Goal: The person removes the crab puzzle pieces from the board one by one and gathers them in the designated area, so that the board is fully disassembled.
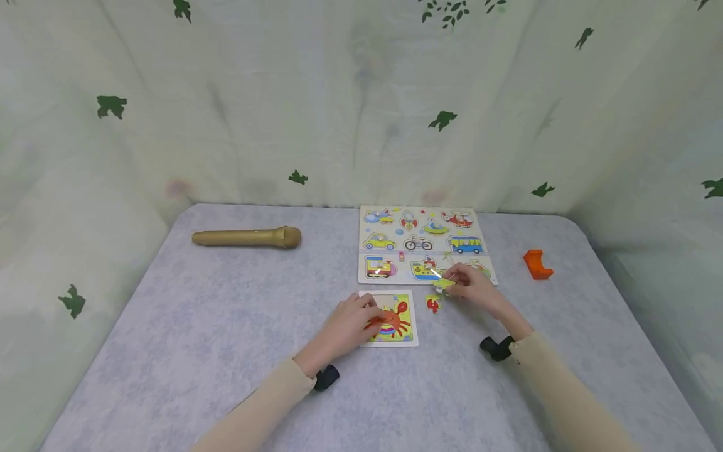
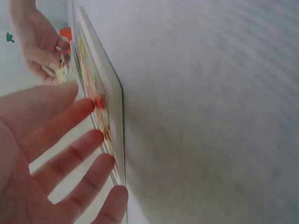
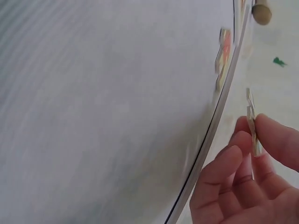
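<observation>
My left hand (image 1: 353,323) lies over the left side of a small crab puzzle (image 1: 395,323) in a white frame. In the left wrist view its fingers (image 2: 70,158) are spread and fairly straight, with tips at the puzzle's surface. My right hand (image 1: 474,289) pinches a yellow-green jigsaw piece (image 1: 443,284) between thumb and fingers, raised above the lower edge of a larger vehicle puzzle board (image 1: 386,256). The right wrist view shows this thin piece (image 3: 252,128) edge-on. A loose red and yellow piece (image 1: 433,304) lies on the table between the crab puzzle and my right hand.
A gold-coloured microphone-shaped object (image 1: 246,237) lies at the back left of the table (image 1: 186,351). An orange U-shaped block (image 1: 538,264) stands to the right of the vehicle board. A pale curtain with green leaf prints (image 1: 271,107) hangs behind and around the table.
</observation>
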Demonstrator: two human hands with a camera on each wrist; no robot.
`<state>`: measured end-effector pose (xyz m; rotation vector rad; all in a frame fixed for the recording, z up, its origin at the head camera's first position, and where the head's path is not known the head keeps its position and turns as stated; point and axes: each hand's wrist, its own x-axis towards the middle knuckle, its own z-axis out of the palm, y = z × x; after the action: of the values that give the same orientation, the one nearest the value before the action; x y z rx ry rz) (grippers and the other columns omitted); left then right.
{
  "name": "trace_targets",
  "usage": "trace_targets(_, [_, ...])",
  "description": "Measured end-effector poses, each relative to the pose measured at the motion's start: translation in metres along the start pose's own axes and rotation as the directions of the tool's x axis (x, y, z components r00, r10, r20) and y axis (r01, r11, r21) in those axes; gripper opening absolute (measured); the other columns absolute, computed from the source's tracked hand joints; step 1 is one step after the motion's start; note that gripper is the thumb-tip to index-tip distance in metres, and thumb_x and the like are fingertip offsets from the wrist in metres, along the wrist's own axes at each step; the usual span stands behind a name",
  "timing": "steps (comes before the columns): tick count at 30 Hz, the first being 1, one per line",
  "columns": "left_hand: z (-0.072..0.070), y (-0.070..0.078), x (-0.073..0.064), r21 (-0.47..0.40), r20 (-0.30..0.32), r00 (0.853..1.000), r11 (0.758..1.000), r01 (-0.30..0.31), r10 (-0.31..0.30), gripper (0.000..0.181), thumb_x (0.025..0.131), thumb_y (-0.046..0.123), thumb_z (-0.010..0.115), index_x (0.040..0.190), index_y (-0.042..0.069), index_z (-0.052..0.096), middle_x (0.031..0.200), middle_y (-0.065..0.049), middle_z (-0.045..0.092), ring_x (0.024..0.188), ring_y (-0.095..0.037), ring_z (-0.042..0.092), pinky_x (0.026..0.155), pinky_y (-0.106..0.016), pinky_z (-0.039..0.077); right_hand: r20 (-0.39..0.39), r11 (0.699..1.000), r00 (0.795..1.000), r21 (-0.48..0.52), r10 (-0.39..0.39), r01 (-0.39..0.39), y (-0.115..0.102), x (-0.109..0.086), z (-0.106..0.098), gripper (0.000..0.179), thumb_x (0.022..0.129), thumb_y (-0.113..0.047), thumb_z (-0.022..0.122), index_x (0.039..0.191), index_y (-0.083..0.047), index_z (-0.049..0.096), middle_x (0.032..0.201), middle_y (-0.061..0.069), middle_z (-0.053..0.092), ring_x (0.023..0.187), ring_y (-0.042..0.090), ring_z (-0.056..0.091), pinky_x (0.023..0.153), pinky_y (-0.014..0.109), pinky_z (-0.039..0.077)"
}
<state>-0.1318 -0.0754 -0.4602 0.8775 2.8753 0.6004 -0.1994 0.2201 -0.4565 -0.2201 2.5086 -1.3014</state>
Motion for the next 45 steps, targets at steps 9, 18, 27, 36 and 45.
trace_targets(9, [0.000,-0.005,-0.010,0.036,0.086,0.995,0.998,-0.058,0.055,0.037,0.093,0.030,0.063,0.128,0.018,0.064,0.127,0.003,0.054,0.103,-0.016,0.044,0.076,-0.031,0.036,0.042,0.993,0.998,-0.110,0.040,-0.035,0.011,-0.008,-0.009,0.015,0.089,-0.004,0.061,0.102,0.002,0.064,0.078,0.005,0.048,0.071,0.019,0.047,0.061,0.029,0.039])
trace_targets(18, [0.002,-0.004,-0.013,0.004,0.079,0.996,0.999,-0.048,0.047,0.039,0.093,0.030,0.064,0.129,0.018,0.062,0.128,0.003,0.053,0.104,-0.016,0.043,0.076,-0.032,0.035,-0.012,0.972,0.999,-0.233,0.033,-0.034,0.009,-0.011,-0.003,0.008,0.085,-0.002,0.064,0.093,-0.004,0.063,0.074,0.006,0.049,0.067,0.020,0.046,0.058,0.030,0.037])
trace_targets(27, [0.000,-0.003,-0.015,-0.011,0.067,0.997,0.999,-0.036,0.037,0.039,0.093,0.029,0.064,0.129,0.016,0.063,0.129,0.003,0.053,0.105,-0.016,0.043,0.076,-0.033,0.034,-0.020,0.939,0.999,-0.342,-0.038,0.029,0.009,-0.011,-0.005,0.009,0.083,-0.001,0.067,0.086,-0.008,0.063,0.076,0.004,0.052,0.070,0.020,0.047,0.061,0.032,0.038])
trace_targets(36, [0.000,-0.004,-0.015,-0.003,0.072,0.997,0.999,-0.033,0.033,0.039,0.093,0.030,0.063,0.130,0.017,0.062,0.129,0.003,0.053,0.106,-0.016,0.044,0.077,-0.034,0.034,-0.064,0.943,0.997,-0.333,-0.045,0.021,0.001,-0.010,-0.002,0.005,0.086,-0.003,0.065,0.089,-0.007,0.065,0.080,0.005,0.054,0.073,0.021,0.049,0.061,0.031,0.042])
trace_targets(45, [0.000,-0.004,-0.016,0.007,0.081,0.996,0.999,-0.039,0.038,0.039,0.093,0.029,0.063,0.131,0.019,0.061,0.130,0.004,0.052,0.109,-0.017,0.043,0.079,-0.037,0.033,0.114,0.959,0.973,-0.176,-0.202,0.220,-0.032,0.003,0.036,0.013,0.087,-0.003,0.065,0.100,-0.004,0.067,0.088,0.002,0.060,0.077,0.018,0.053,0.064,0.029,0.046])
